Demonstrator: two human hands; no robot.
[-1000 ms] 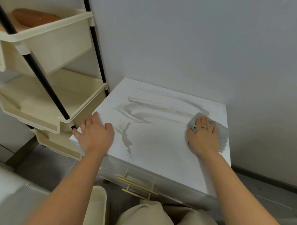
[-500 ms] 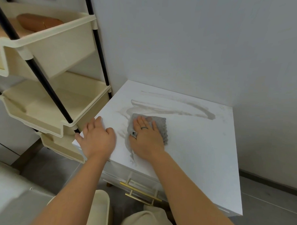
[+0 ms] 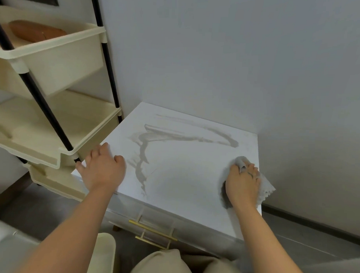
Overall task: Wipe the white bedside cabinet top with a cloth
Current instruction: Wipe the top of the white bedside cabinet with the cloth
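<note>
The white bedside cabinet top stands against the grey wall, with grey-brown smear streaks across its back and left part. My right hand presses a grey cloth flat at the top's right edge; the cloth sticks out past my fingers and slightly over the edge. My left hand lies flat, fingers spread, on the front left corner of the top and holds nothing.
A cream tiered trolley with black poles stands tight against the cabinet's left side; a brown object lies in its upper tray. Gold drawer handles face me below the top. My knees are close to the drawer front.
My right hand has slid the cloth from the left-centre of the top back across to the right edge. The left hand has stayed on the front left corner.
</note>
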